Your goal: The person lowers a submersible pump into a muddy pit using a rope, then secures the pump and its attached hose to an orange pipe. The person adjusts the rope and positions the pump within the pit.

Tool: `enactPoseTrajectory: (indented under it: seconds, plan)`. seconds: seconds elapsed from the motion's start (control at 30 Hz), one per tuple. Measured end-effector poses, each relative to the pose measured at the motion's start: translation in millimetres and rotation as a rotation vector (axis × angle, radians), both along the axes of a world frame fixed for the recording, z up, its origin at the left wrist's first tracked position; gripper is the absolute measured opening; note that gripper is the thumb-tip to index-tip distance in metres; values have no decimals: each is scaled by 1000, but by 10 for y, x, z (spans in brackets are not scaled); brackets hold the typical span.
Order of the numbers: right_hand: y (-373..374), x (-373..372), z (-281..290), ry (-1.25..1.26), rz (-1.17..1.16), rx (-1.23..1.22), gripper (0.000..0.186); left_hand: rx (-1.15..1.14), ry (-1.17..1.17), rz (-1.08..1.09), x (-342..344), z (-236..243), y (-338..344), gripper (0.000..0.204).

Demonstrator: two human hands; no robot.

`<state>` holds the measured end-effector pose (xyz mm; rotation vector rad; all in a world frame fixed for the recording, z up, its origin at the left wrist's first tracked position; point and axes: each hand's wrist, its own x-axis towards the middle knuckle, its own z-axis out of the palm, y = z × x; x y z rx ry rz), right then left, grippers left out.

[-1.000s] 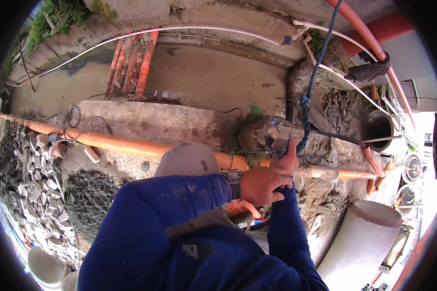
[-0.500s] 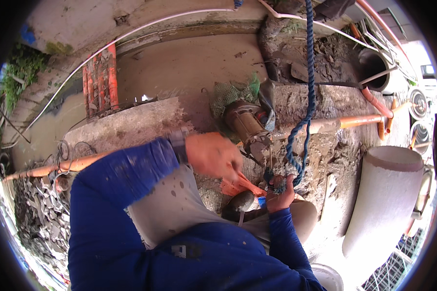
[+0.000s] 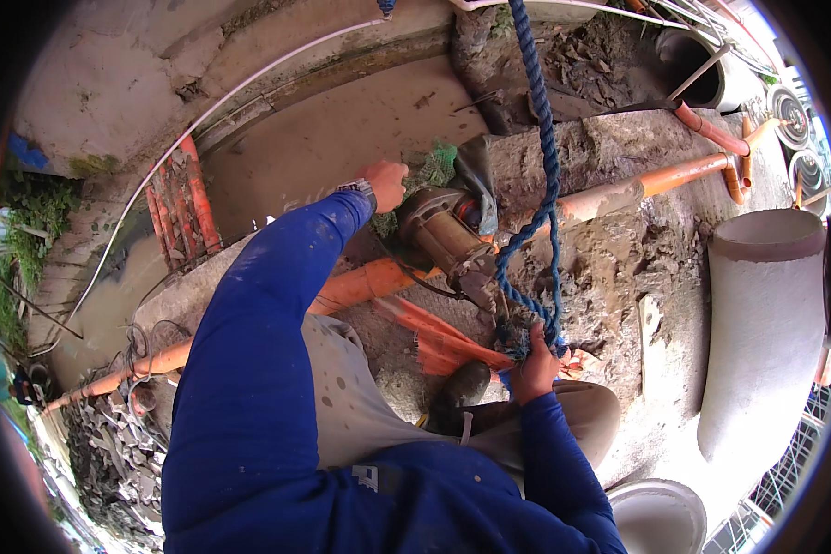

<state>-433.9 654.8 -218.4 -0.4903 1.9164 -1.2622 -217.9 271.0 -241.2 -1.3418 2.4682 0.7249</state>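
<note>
My left hand (image 3: 385, 185) is curled at the edge of a green mesh (image 3: 427, 174) around the upper end of a muddy metal pump (image 3: 441, 235); what its fingers hold is unclear. A dark wrap (image 3: 478, 175) lies beside the pump's top. Lower down, my right hand (image 3: 534, 367) grips blue rope (image 3: 547, 138), bunched at the pump's lower end. An orange sheet (image 3: 439, 343) lies under it, near my boot (image 3: 463, 383).
An orange pipe (image 3: 674, 175) runs across the concrete ledge (image 3: 600, 138) beside muddy water (image 3: 323, 120). Orange pipes (image 3: 198, 198) cross the water at left. Concrete pipes (image 3: 757, 323) stand at right, rubble (image 3: 125, 462) lies lower left, and a white hose (image 3: 249, 78) runs above.
My left hand has moved from near my right hand up to the mesh at the pump's top. My right hand has dropped and holds the rope. The view has shifted, showing the pump more fully.
</note>
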Motion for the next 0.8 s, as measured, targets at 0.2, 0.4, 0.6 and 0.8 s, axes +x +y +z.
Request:
enactPoseTrajectory:
  seconds: [0.2, 0.4, 0.6, 0.8]
  plan:
    - [-268, -37, 265, -318, -344, 53, 34, -4, 317, -23, 232, -250, 316, 31]
    - [-425, -358, -183, 8, -207, 78, 37, 113, 375, 34, 539, -363, 506, 31]
    - [-765, -219, -120, -138, -323, 18, 41, 162, 544, 52, 745, -511, 559, 38]
    - [-608, -365, -360, 16, -189, -26, 42, 40, 701, 45, 790, -655, 547, 40]
